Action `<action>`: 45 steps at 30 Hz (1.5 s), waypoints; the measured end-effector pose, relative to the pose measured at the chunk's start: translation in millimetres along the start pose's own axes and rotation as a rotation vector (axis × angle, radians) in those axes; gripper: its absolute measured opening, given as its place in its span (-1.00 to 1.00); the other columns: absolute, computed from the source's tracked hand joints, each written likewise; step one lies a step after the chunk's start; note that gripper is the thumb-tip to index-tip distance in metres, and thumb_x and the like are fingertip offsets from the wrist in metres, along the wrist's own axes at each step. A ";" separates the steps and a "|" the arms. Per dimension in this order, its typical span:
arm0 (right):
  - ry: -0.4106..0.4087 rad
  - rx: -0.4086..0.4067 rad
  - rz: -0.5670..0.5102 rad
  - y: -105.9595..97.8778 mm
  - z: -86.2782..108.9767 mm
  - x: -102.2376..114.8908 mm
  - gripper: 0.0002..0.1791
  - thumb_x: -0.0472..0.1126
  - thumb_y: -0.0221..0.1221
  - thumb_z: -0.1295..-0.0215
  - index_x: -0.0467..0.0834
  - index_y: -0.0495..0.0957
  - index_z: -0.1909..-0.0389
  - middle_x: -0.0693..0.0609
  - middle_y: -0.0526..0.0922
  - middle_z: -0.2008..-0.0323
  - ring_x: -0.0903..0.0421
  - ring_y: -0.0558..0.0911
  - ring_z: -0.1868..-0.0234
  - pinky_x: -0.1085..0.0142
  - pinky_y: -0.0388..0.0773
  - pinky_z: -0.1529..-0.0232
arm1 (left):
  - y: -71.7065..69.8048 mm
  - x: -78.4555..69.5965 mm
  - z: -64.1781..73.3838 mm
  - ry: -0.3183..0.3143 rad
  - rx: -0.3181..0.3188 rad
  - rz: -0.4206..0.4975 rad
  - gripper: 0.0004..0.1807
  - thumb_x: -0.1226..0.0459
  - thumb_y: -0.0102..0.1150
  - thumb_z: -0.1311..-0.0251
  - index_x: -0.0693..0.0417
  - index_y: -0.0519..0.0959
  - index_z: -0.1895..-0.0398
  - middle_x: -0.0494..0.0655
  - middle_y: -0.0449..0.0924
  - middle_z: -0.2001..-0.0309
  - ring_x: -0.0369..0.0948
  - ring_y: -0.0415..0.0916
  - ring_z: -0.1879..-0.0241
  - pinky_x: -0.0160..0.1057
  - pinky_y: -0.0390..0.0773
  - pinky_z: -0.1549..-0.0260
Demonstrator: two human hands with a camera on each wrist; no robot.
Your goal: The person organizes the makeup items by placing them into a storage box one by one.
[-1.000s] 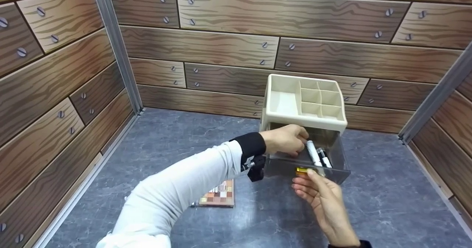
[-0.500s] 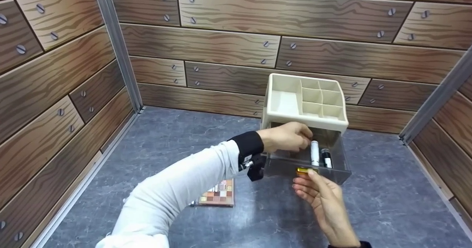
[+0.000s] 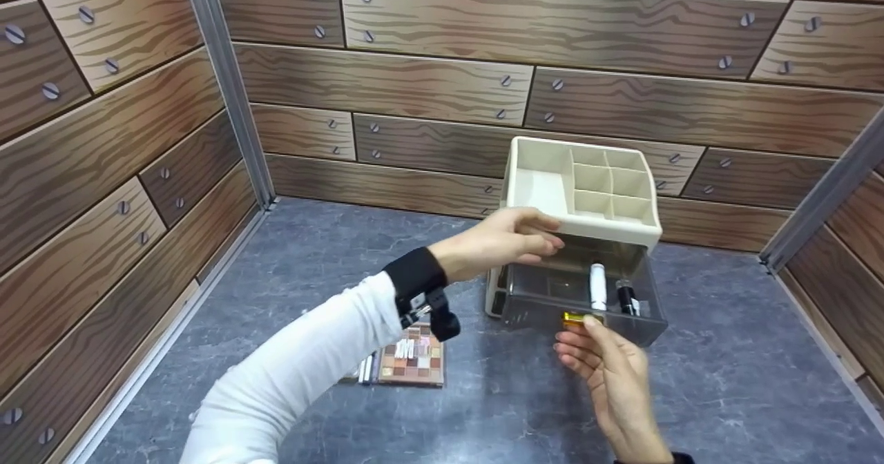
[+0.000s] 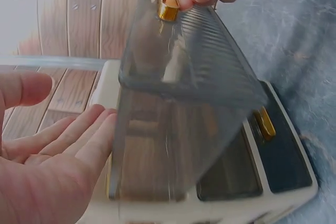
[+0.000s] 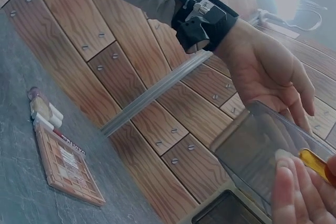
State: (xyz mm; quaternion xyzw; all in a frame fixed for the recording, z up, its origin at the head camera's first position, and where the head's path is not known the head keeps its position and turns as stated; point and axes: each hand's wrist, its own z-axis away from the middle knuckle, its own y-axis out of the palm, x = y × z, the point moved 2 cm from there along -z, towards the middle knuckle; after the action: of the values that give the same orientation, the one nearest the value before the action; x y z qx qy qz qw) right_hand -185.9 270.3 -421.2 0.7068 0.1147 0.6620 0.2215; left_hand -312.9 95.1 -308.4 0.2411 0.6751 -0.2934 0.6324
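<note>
A smoky see-through drawer is pulled out of a cream desktop organizer. Thumb and fingers of my right hand pinch its gold handle, seen also in the left wrist view as a gold knob. Inside the drawer, toward its right side, lie a white tube and a small black bottle with a whitish end. My left hand hovers over the drawer's left rim, fingers loosely extended and holding nothing. In the left wrist view its fingers are beside the drawer wall.
An eyeshadow palette lies on the dark marbled tabletop, left of the organizer. Slim white tubes and another small item lie beside it. Wood-patterned walls stand behind and at both sides. Lower drawers sit beneath the pulled-out one.
My left hand has come up out of the drawer and moved left. The white tube has turned to lie straighter front to back. My right hand keeps its pinch on the handle.
</note>
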 end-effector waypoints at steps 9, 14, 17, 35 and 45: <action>-0.031 -0.017 -0.031 0.5 0.7 -1.8 -0.64 -0.24 0.03 -0.64 -0.20 0.76 0.30 -0.07 0.81 0.42 0.14 0.80 0.42 0.38 0.77 0.35 | -33.0 5.2 22.9 0.043 -0.113 0.076 -0.51 0.49 0.11 -0.44 0.32 0.37 -0.41 0.25 0.60 -0.25 0.05 0.61 -0.22 -0.18 0.67 -0.19; -0.022 -0.010 -0.028 0.5 1.9 -3.5 -0.64 -0.24 0.03 -0.64 -0.20 0.76 0.30 -0.08 0.81 0.42 0.13 0.81 0.42 0.37 0.77 0.34 | -53.6 13.1 47.2 0.069 -0.147 0.042 -0.47 0.40 0.17 -0.45 0.31 0.35 -0.44 0.26 0.54 -0.31 0.06 0.59 -0.22 -0.08 0.67 -0.21; -0.030 0.003 -0.035 0.8 1.7 -3.0 -0.63 -0.25 0.02 -0.65 -0.20 0.76 0.29 -0.08 0.81 0.41 0.13 0.81 0.41 0.36 0.77 0.34 | -64.5 17.2 59.2 0.079 -0.173 0.032 -0.46 0.37 0.19 -0.46 0.30 0.35 -0.44 0.27 0.52 -0.32 0.05 0.58 -0.23 -0.06 0.67 -0.21; -0.030 0.024 -0.031 -7.2 -0.2 -5.9 -0.64 -0.24 0.01 -0.66 -0.21 0.76 0.26 -0.09 0.81 0.39 0.13 0.80 0.40 0.37 0.77 0.34 | -115.7 66.3 114.4 -0.106 -0.383 -0.173 -0.48 0.31 0.27 -0.40 0.27 0.45 -0.37 0.17 0.62 -0.17 0.00 0.63 -0.12 -0.07 0.74 -0.07; -0.037 0.046 -0.023 -3.2 -2.9 -6.6 -0.63 -0.24 0.01 -0.65 -0.20 0.76 0.27 -0.08 0.81 0.40 0.13 0.81 0.40 0.36 0.77 0.33 | -142.7 89.5 141.5 -0.243 -0.462 -0.262 -0.46 0.27 0.29 -0.38 0.30 0.44 -0.34 0.24 0.60 -0.11 0.01 0.62 -0.02 -0.03 0.75 -0.02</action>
State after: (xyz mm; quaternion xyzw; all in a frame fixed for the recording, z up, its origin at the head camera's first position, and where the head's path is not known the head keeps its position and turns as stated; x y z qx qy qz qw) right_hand -189.0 270.5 -428.5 0.7223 0.1340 0.6435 0.2149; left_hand -319.0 -109.8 -388.5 -0.0355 0.6688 -0.2376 0.7035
